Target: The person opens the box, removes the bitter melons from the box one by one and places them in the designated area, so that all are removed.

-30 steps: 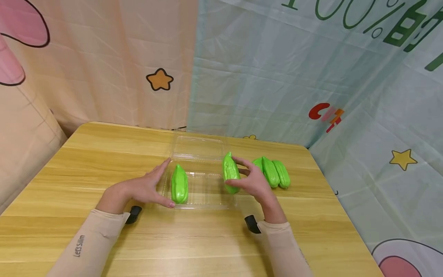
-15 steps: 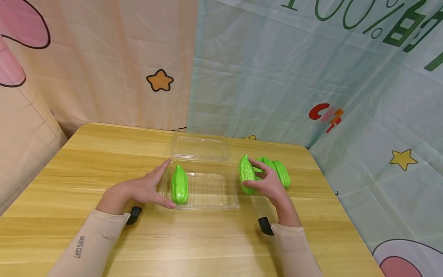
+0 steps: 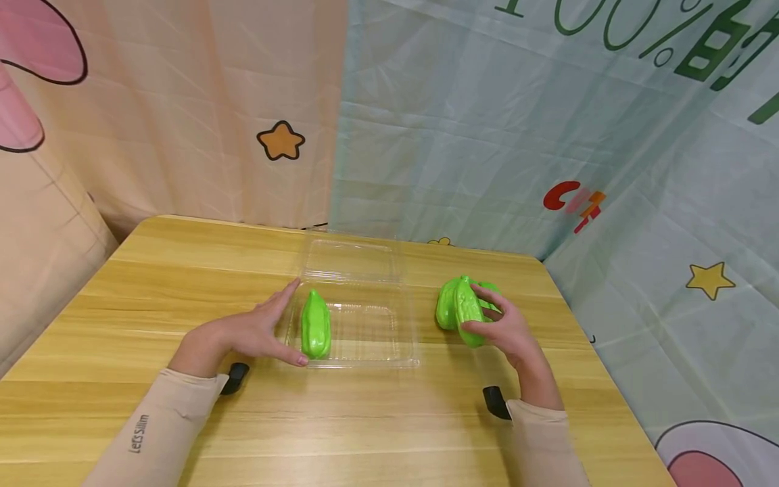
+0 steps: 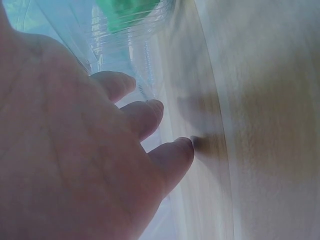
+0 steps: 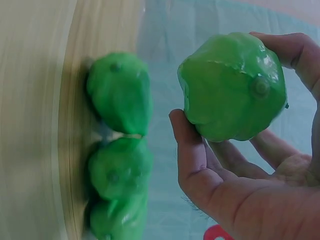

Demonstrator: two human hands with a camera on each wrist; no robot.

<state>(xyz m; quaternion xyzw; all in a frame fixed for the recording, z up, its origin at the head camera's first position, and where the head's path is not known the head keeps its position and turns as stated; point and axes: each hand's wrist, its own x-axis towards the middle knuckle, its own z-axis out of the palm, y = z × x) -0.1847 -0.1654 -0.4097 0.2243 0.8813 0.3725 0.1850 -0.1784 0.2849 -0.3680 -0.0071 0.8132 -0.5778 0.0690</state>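
Note:
My right hand [image 3: 510, 331] holds a green bitter melon [image 3: 467, 312], thumb on one side and fingers on the other. In the right wrist view this melon [image 5: 232, 90] is gripped off the table beside several others like it [image 5: 120, 95]. Part of that group [image 3: 446, 306] is hidden behind the held melon in the head view. On the left, a ridged green melon [image 3: 316, 326] lies inside a clear plastic container [image 3: 371, 364]. My left hand [image 3: 258, 329] rests at the container's left side, fingers extended, thumb near its front corner.
The container's clear hinged lid [image 3: 349, 257] lies opened toward the back of the wooden table [image 3: 365, 426]. Behind the table hang printed curtains [image 3: 456, 135], which close off the back and the right side.
My right hand has carried the held melon rightward from the container's right edge to the group of melons. My left hand and the melon in the container have stayed still.

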